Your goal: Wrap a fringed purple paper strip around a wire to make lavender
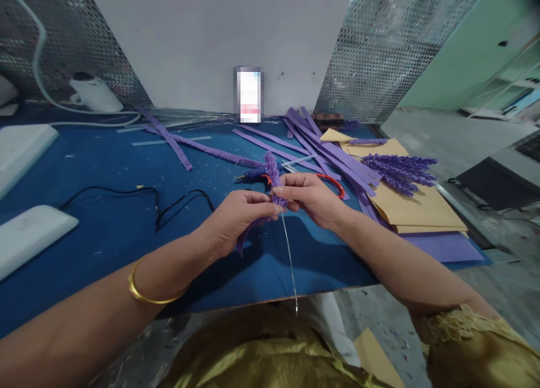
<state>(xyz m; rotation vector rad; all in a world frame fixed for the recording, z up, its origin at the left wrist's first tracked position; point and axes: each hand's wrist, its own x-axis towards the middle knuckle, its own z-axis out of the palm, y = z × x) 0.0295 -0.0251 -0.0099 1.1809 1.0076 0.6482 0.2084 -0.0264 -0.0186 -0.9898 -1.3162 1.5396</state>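
Observation:
A purple fringed flower spike (272, 166) stands upright between my hands, with a thin wire stem (289, 253) hanging below it past the table edge. My left hand (244, 213) pinches its lower left side, and a loose purple strip trails under those fingers. On the right side, the thumb and fingers of my right hand (310, 197) close on the same spike. Just behind it lie a blue glue gun (253, 174) with an orange trigger and scissors with a red handle (333, 181), both partly hidden.
Purple strips (333, 152) spread across the back right. Finished purple sprigs (400, 168) rest on tan paper (426, 208). A phone (250, 95) leans on the back panel. White devices (37, 230), a black cable (113, 190) and a white jug (95, 93) are at left.

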